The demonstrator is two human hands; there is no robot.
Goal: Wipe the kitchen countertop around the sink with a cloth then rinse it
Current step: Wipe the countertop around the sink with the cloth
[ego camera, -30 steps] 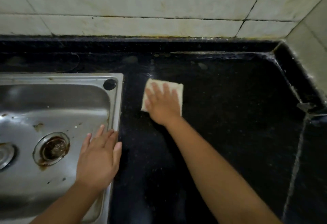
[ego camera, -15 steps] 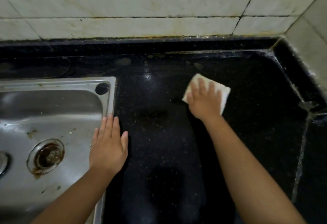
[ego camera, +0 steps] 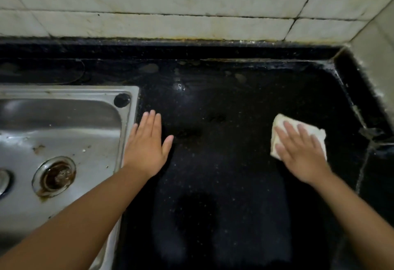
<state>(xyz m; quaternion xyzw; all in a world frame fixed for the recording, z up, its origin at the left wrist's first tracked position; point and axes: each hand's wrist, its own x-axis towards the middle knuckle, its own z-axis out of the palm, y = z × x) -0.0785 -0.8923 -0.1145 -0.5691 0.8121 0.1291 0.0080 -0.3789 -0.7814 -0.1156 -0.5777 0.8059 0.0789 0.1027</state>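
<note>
While the left hand [ego camera: 147, 149] lies flat, fingers straight, on the black worktop [ego camera: 223, 174] beside the sink [ego camera: 125, 125], the right hand [ego camera: 300, 152] presses the cloth [ego camera: 279, 121] with spread fingers.

Two hands show: one left hand [ego camera: 147, 145], one right hand [ego camera: 298, 152]. One cloth [ego camera: 315, 130], one sink [ego camera: 64, 120] (one drain [ego camera: 54, 176] fully visible), one countertop [ego camera: 223, 163].

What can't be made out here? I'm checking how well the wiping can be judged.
Head view only:
- Most of the cloth: covered by the right hand.
- Sink: left part cut off by the frame edge; no tap in view.
- Countertop: too dark to tell wet from dry.
- Left hand: contact with the surface unclear.
</note>
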